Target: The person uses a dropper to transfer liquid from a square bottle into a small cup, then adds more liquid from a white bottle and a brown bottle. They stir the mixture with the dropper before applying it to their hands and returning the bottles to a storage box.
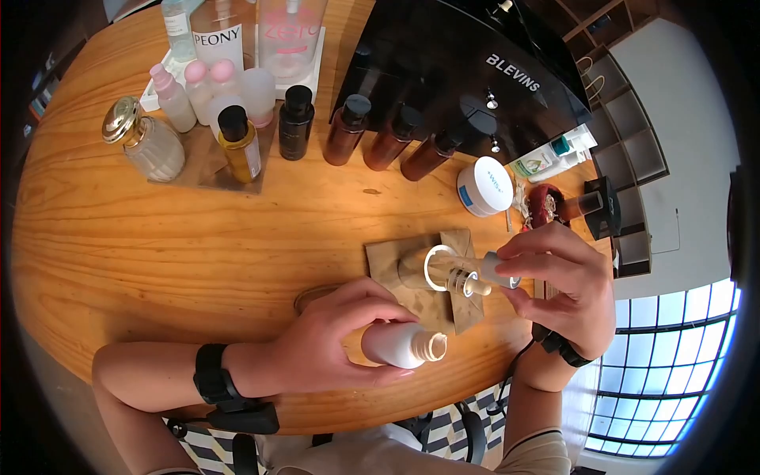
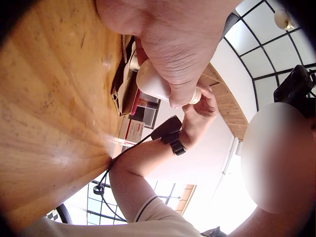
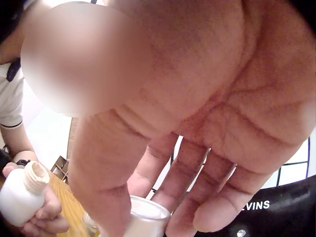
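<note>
My left grip holds the bottle, neck pointing rightward, and my right grip pinches what seems a cap farther forward.

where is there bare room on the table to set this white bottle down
The widest bare patch of wooden table lies left of the left hand, in front of the brown tray. A smaller strip separates the three brown bottles from the brown paper. It's crowded around the PEONY bottle and beside the white lidded jar, behind the right hand.
</note>
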Demonstrator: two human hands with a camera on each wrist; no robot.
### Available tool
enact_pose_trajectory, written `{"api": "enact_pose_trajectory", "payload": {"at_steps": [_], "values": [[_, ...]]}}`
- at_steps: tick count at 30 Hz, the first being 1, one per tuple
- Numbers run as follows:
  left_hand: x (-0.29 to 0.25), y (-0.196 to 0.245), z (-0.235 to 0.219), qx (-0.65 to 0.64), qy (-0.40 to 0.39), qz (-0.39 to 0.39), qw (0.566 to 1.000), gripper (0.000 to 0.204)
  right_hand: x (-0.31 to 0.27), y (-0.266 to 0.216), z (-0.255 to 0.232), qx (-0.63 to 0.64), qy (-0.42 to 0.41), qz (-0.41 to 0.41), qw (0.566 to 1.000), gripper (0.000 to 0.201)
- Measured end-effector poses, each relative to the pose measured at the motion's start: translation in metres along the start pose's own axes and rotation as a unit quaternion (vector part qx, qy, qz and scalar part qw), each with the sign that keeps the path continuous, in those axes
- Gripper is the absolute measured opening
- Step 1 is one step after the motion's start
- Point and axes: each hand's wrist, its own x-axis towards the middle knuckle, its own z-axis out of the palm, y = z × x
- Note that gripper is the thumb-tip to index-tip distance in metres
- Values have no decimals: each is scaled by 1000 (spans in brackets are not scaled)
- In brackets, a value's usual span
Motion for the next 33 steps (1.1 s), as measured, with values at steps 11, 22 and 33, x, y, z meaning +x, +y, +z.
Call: {"api": "enact_pose_trajectory", "payload": {"at_steps": [11, 22, 33], "values": [[0, 0, -1, -3, -4, -5, 1000, 51, 2, 0, 0, -30, -19, -52, 998, 30], [0, 0, -1, -5, -5, -4, 1000, 51, -3, -2, -8, -49, -2, -51, 997, 30], [0, 0, -1, -6, -9, -3, 1000, 51, 3, -2, -3, -34, 12, -66, 997, 26]]}}
